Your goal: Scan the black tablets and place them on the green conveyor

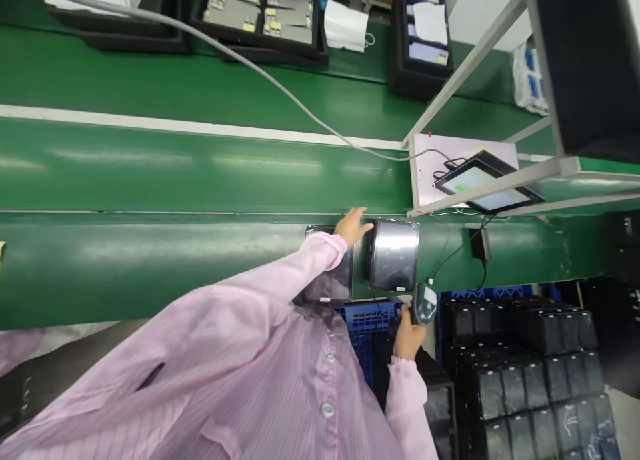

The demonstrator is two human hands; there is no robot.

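Two flat, silvery bagged panels lie side by side on the green conveyor edge; the right panel (395, 255) stands upright-long, left hand (353, 225) touching its top corner, fingers spread; right hand (409, 333) clamps a grey handheld scanner (425, 303) aimed at it.

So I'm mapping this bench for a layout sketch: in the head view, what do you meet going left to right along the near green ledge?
Left panel under the pink sleeve, left hand, right panel in shiny wrap, handheld scanner in the right hand, black power adapter.
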